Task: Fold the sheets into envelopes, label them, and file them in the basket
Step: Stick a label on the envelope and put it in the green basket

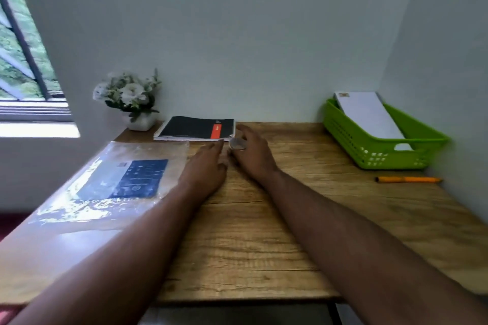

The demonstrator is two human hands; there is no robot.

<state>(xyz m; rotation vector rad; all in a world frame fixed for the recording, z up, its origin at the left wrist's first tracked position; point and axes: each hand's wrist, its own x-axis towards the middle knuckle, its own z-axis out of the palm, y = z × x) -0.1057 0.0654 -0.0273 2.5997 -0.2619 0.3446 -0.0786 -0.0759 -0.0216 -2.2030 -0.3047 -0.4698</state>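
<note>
A clear plastic packet of sheets with a blue label lies on the left of the wooden table. My left hand lies flat beside the packet's right edge, fingers straight. My right hand is just right of it, near the notebook, and holds a small round shiny object, which looks like a roll of clear tape, between thumb and fingers. The green basket stands at the back right with a white folded envelope leaning inside. An orange pen lies in front of the basket.
A black spiral notebook with an orange stripe lies at the back centre. A small white pot of white flowers stands in the back left corner. Walls close the table in behind and on the right; a window is at the left.
</note>
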